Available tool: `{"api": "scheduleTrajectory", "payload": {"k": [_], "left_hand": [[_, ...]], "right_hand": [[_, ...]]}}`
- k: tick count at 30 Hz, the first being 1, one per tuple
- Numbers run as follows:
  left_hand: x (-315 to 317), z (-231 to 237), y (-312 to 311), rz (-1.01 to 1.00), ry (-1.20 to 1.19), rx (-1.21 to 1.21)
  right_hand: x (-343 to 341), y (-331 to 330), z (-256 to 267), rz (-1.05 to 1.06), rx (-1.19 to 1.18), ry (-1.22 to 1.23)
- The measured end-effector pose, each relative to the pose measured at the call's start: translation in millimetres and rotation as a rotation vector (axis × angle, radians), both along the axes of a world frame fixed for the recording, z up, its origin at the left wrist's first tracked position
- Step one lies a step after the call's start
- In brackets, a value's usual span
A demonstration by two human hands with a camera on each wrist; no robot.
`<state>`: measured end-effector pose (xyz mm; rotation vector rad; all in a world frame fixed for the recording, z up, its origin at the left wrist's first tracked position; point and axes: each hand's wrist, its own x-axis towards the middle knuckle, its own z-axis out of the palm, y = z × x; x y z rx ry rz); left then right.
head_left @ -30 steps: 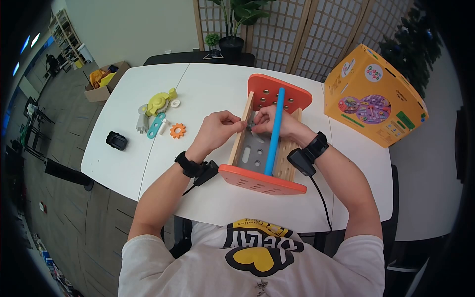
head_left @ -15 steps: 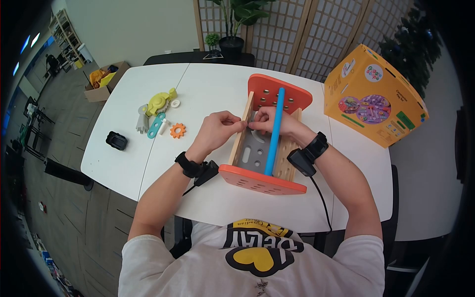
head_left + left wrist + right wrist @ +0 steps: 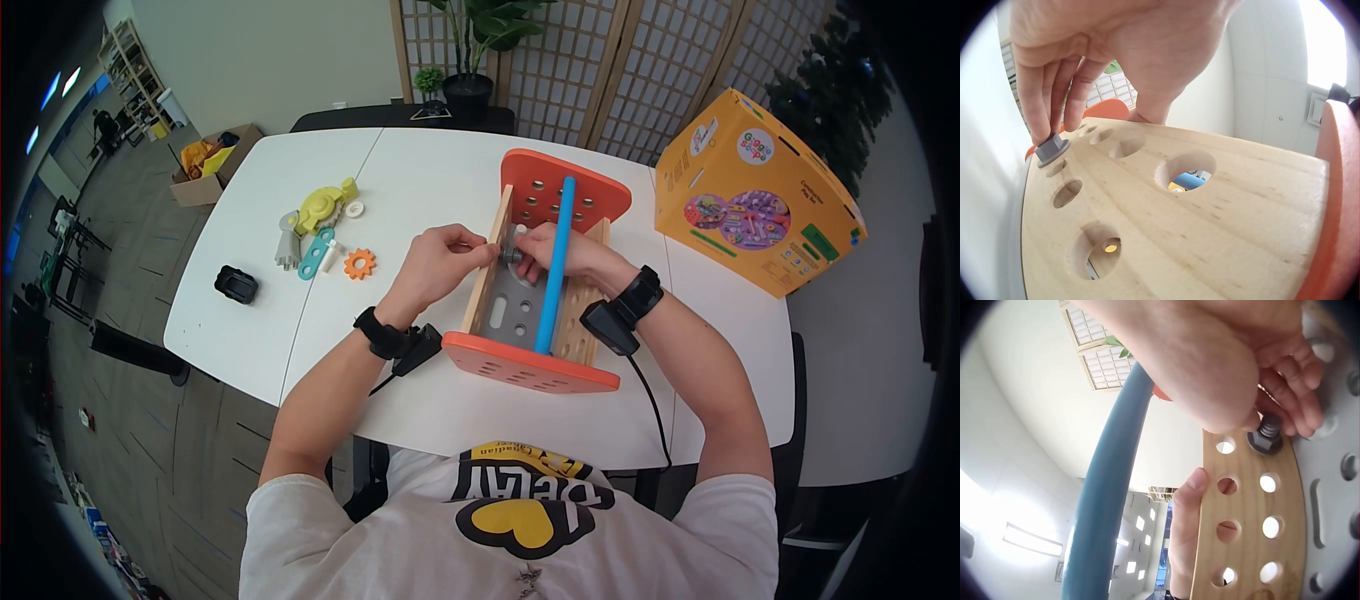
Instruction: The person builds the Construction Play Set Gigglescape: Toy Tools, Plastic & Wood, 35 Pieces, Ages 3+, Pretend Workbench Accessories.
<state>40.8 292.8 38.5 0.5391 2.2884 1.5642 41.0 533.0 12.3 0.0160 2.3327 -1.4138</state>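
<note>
A toy workbench frame has orange end panels (image 3: 530, 376), pale wooden side panels (image 3: 1229, 212) and a grey perforated plate (image 3: 508, 315). A grey bolt (image 3: 1052, 150) passes through a hole in the left side panel, its hex head outside. My left hand (image 3: 440, 262) grips there, fingertips on the bolt head and thumb over the panel's top edge. On the inner side, a dark grey nut (image 3: 1265, 442) sits around the bolt's threaded end. Beside it is my right hand (image 3: 1285, 375), its fingers loosely bent and reaching past the threads.
A blue bar (image 3: 557, 265) spans the frame near my right hand. On the left of the table lie a yellow-green toy piece (image 3: 322, 208), a teal strip (image 3: 317, 254), an orange gear (image 3: 359, 264) and a black tray (image 3: 236, 284). A yellow-orange box (image 3: 760, 195) stands at the right.
My right fingers have come away from the nut, shifting slightly to the right and down, and the nut now shows between the hands. The left hand has stayed in place.
</note>
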Motion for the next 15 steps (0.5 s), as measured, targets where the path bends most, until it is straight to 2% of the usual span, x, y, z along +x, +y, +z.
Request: {"api": "scheduleTrajectory", "payload": {"k": [4, 7, 15], "left_hand": [[-0.6, 0.1, -0.4, 0.0, 0.005, -0.014], [0.1, 1.3, -0.2, 0.002, 0.007, -0.021], [0.3, 2.5, 0.2, 0.006, -0.001, -0.035]], "right_hand": [[10.9, -8.6, 18.6, -0.065, -0.016, 0.049], [9.6, -0.5, 7.4, 0.064, -0.055, 0.18], [10.8, -2.4, 14.7, 0.103, 0.029, 0.135]]}}
